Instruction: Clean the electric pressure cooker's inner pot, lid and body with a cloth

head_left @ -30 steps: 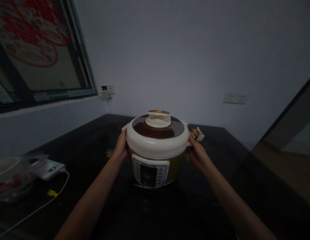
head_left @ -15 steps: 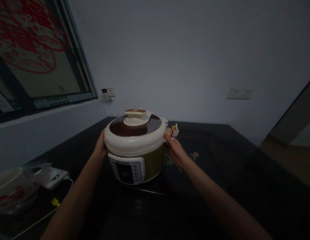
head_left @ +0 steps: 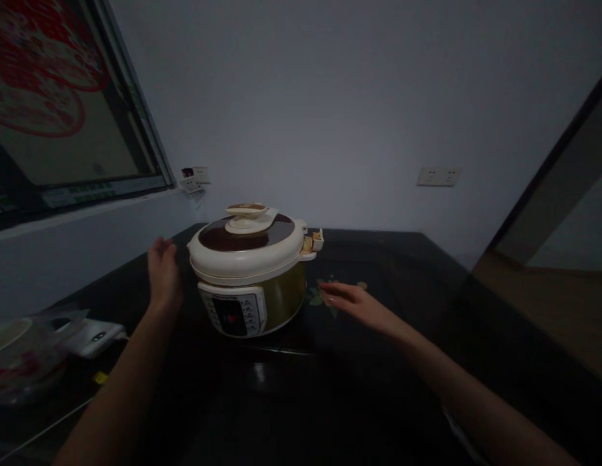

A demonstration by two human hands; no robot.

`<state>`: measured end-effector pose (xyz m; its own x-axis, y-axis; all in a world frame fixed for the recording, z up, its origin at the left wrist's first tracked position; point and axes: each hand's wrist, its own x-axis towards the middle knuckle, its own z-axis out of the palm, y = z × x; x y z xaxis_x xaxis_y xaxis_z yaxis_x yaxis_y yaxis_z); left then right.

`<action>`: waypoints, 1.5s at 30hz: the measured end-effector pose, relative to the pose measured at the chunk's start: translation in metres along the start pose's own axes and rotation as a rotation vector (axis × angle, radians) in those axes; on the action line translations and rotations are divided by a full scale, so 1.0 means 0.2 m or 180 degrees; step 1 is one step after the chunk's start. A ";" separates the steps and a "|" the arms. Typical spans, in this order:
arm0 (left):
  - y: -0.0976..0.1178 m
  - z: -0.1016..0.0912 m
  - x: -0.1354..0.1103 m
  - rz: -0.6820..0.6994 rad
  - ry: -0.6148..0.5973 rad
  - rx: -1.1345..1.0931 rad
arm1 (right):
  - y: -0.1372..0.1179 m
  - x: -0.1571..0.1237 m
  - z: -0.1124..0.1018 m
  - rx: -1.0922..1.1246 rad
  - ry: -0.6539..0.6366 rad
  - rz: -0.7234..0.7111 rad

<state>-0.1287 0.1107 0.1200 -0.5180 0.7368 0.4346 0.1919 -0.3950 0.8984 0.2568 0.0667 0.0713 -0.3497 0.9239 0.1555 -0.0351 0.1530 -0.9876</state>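
Observation:
A cream and gold electric pressure cooker [head_left: 250, 272] with a dark brown lid top stands on the dark table [head_left: 402, 272], its control panel turned toward the front left. My left hand [head_left: 162, 275] hovers just left of the cooker, fingers stretched out, a small gap between them and the pot. My right hand [head_left: 354, 303] is low over the table to the cooker's right, fingers extended and holding nothing. A small cream cup [head_left: 314, 241] hangs at the cooker's right handle.
At the left edge sit a clear plastic bag with a bowl [head_left: 19, 359] and a white device [head_left: 94, 336] with a white cable. Wall sockets [head_left: 437, 176] are on the back wall. A window [head_left: 53, 123] is at the left.
Both hands have let go of the cooker's sides and drawn away from it. The cooker has been shifted left and turned, and now rests on the table.

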 end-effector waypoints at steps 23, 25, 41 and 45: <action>0.08 1.15 -1.83 0.1032 -0.4913 0.1171 | 0.50 -1.29 -0.82 -0.3253 0.1691 0.0560; 0.06 1.19 -1.84 0.0849 -0.4961 0.1124 | 0.47 -1.29 -0.78 -0.2663 0.1690 0.0632; -0.02 0.22 -1.13 -0.1427 -0.3271 0.0421 | 0.30 -0.94 -0.01 -0.0532 0.1047 0.0694; -0.12 -0.17 -0.92 -0.1131 -0.2331 0.1308 | 0.41 -0.92 -0.02 -0.0831 0.0921 0.0787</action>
<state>-0.0667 -0.0344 0.0168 0.0286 0.9974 -0.0667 0.4766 0.0451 0.8779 0.3223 -0.0900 -0.0380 -0.0408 0.9980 -0.0481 0.2666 -0.0355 -0.9632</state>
